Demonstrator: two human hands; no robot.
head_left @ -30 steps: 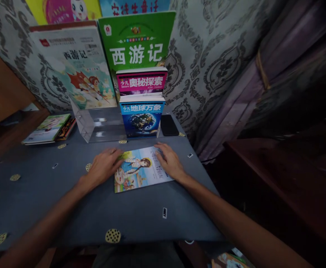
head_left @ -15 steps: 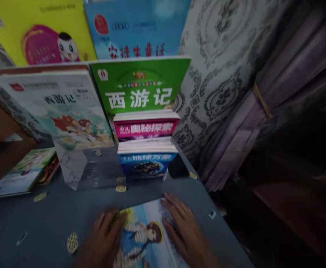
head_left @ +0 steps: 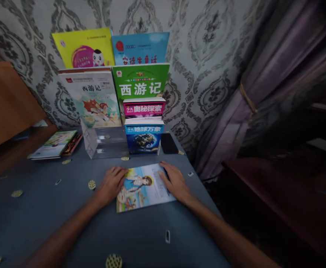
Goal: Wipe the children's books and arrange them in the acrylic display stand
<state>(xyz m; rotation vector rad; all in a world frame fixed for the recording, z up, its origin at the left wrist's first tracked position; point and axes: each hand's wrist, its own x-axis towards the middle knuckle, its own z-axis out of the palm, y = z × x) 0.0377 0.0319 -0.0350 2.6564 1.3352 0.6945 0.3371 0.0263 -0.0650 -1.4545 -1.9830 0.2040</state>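
A picture book (head_left: 144, 186) with a braided-hair figure on its cover lies on the blue-grey tabletop (head_left: 76, 208). My left hand (head_left: 112, 183) grips its left edge, with the fingers held together. At the right edge, my right hand (head_left: 175, 180) has its thumb on the cover and its fingers along the far corner. Behind the book stands a clear tiered rack (head_left: 89, 143) of upright books, among them a green one (head_left: 140, 83), a white one (head_left: 96, 100), a pink one (head_left: 143, 108) and a blue one (head_left: 143, 139).
Several flat books (head_left: 51, 145) lie to the left of the rack. A dark flat object (head_left: 169, 143) rests at its right side. Patterned wallpaper (head_left: 216, 74) and a tied purple curtain (head_left: 235, 123) are behind. An orange-brown panel (head_left: 9, 104) stands at the far left.
The view has drawn back and shows more of the table, both forearms and the whole book. Both hands remain at the book's two sides.
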